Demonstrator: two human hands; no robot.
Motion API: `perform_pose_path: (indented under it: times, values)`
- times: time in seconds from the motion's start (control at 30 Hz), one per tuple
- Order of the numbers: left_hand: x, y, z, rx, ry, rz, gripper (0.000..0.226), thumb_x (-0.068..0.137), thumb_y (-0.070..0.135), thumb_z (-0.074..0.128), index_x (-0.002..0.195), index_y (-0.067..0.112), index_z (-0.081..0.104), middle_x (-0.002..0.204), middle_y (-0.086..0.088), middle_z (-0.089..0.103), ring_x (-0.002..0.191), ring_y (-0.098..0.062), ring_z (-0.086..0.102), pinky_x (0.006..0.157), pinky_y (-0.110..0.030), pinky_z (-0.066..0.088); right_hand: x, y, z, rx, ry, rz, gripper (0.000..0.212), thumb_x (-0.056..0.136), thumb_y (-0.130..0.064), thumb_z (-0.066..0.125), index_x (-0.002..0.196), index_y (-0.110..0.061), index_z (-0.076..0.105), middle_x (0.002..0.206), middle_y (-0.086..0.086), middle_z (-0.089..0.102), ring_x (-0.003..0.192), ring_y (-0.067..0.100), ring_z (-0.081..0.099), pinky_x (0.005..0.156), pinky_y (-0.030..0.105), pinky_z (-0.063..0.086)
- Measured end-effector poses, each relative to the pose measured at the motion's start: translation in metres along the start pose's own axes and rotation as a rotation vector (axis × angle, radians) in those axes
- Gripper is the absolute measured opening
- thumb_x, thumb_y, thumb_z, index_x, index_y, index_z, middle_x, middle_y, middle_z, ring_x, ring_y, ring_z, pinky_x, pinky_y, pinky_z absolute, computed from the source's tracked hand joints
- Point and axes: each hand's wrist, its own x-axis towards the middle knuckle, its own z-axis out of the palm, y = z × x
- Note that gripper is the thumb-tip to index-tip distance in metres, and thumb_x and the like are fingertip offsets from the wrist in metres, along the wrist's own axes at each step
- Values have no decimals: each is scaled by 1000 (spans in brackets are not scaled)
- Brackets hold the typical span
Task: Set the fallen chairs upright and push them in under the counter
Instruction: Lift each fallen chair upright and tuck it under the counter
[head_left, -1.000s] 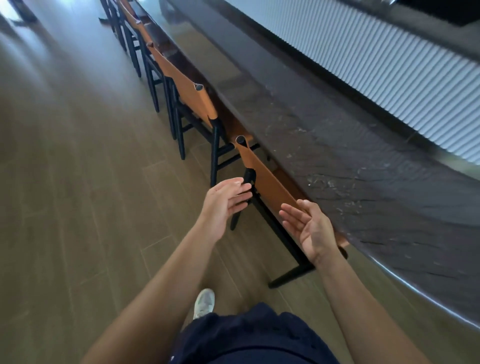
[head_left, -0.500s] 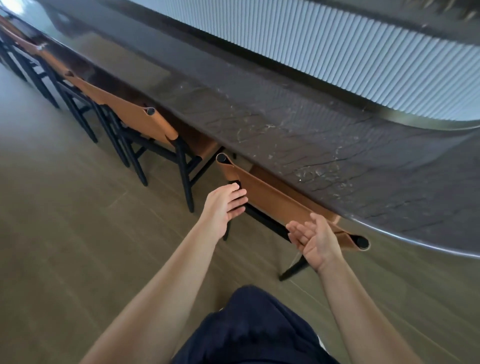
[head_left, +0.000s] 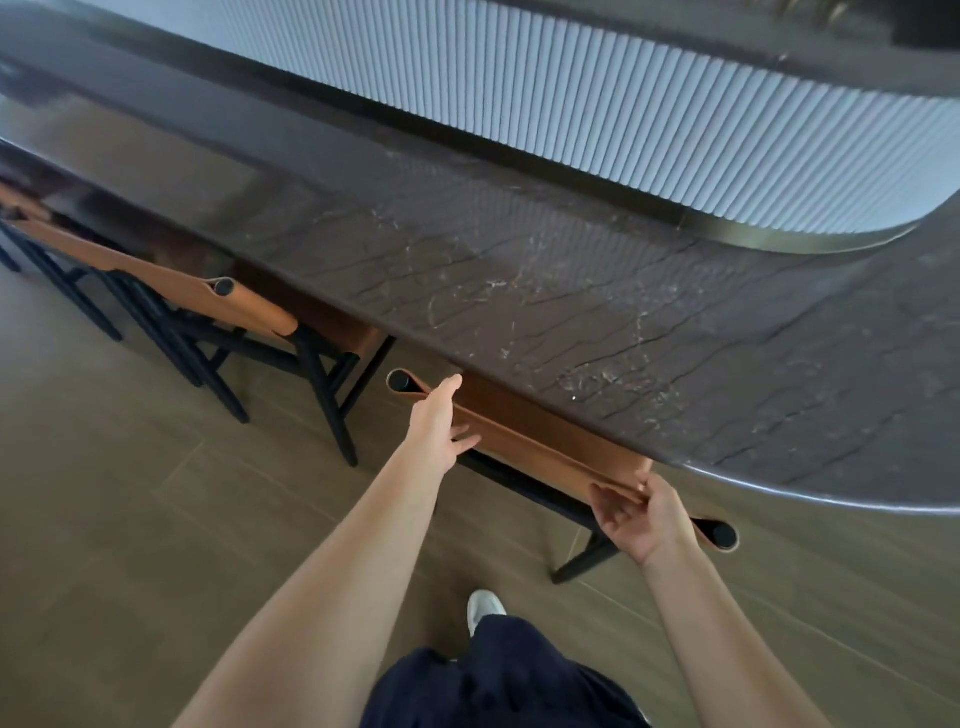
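Chair: the chair (head_left: 524, 483) stood upright at the table's (head_left: 571, 291) near edge, its seat underneath.
Left hand: the left hand (head_left: 441, 421) lay flat, released, against the backrest (head_left: 530, 441).
Right hand: the right hand (head_left: 641, 517) was grasping the backrest's top edge.
Handling: the frame was probably stiff and the sling soft, so it was best pushed by the posts (head_left: 400, 381).

"Can you see the seat of the near chair (head_left: 545, 447)?"

"No. The counter (head_left: 571, 322) covers it, and the far legs too."

"And the other chairs (head_left: 249, 312), toward nine o'clock?"

"They run off the edge and go blurry. I can't count them."

"What's up at one o'clock?"

"Something dark and smeared. I can't tell what."

"The right hand (head_left: 639, 514)?"

"Its thumb tip maybe slips behind the chair's back."

"And at six o'clock?"

"The dark shorts (head_left: 493, 675) are cut off, and they hide part of the white shoe (head_left: 485, 605)."
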Motion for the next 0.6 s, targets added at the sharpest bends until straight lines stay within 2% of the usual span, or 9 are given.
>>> perform_pose_path:
  times: [0.13,0.2,0.3,0.37,0.47,0.6]
  values:
    - [22,8,1,-11,64,-35,43,93,18,61,132,11,46,133,-17,45,107,-34,55,68,-49,55,9,3,4,14,19,14,22,98,-13,49,118,-3,50,95,23,58,84,38,62,72,47,53]
    - [29,10,0,-20,80,-58,40,94,14,58,131,9,45,128,-20,46,103,-36,56,66,-50,55,9,5,7,30,21,18,17,99,-11,46,115,-4,48,95,23,54,94,41,60,77,49,51]
    - [37,11,0,-79,134,-29,37,93,3,56,128,6,46,107,-20,54,85,-38,61,61,-50,56,13,5,11,101,5,3,15,99,-1,38,113,-1,44,115,30,50,119,46,52,81,56,49]
    - [42,11,-2,-126,212,21,40,87,-10,52,124,2,48,101,-22,57,75,-36,62,51,-45,55,18,5,12,162,-9,-20,16,97,5,34,110,1,43,127,34,45,126,51,46,85,61,47]
    - [42,13,-4,-91,261,25,40,80,-19,48,116,-2,51,105,-26,58,76,-37,61,45,-40,52,22,6,12,200,-8,-47,16,96,7,31,105,4,43,119,35,48,121,55,46,78,63,46]
    - [38,17,-9,-69,243,4,41,79,-21,49,114,-2,52,110,-26,57,79,-39,60,50,-42,55,24,8,9,206,21,-72,16,96,5,34,107,4,45,108,29,52,105,51,55,74,60,51]
